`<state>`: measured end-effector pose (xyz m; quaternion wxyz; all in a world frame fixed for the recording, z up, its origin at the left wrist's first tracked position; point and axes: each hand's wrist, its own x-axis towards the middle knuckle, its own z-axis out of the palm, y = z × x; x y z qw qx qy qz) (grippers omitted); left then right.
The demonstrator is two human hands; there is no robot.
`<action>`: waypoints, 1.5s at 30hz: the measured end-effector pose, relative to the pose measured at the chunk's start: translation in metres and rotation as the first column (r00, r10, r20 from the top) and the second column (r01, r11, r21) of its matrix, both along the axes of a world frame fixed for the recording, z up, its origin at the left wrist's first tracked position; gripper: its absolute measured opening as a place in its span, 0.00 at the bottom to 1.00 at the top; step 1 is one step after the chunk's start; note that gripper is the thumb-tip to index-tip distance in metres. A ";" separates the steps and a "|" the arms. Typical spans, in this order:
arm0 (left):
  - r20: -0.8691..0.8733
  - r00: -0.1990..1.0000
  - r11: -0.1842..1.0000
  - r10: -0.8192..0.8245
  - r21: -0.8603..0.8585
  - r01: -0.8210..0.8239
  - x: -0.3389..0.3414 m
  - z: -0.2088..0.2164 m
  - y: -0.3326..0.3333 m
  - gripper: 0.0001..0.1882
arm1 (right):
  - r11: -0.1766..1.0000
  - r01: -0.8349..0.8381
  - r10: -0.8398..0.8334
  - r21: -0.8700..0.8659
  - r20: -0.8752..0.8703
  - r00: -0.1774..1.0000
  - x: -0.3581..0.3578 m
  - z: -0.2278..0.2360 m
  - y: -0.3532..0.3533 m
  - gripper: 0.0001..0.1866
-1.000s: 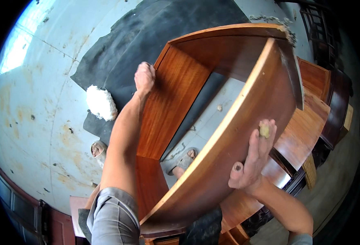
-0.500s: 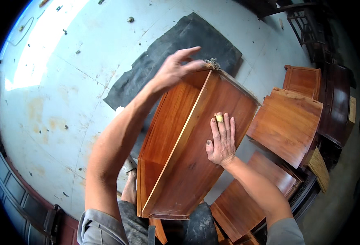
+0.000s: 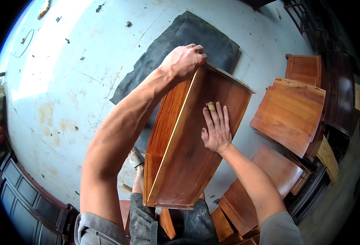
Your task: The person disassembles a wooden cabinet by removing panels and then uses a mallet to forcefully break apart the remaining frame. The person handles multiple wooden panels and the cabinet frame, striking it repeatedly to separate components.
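A reddish-brown, box-shaped wooden piece (image 3: pixel 184 163) is at the frame's centre, its inside mostly hidden. The left hand (image 3: pixel 184 61) curls at its upper corner, but whether it grips I cannot tell; the right hand (image 3: pixel 217 131) lies flat, open, on its panel.

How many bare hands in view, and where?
2. The left hand is curled at the far end of the wooden case; the right hand lies spread on its broad side panel. No others visible.
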<state>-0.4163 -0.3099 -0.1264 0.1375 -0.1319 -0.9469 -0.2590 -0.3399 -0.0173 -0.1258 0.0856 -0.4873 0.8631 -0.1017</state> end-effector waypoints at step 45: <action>0.246 0.925 0.418 0.290 0.836 -0.354 0.008 0.048 0.089 0.17 | 0.995 0.036 -0.040 -0.090 -0.040 0.998 -0.012 -0.001 0.008 0.38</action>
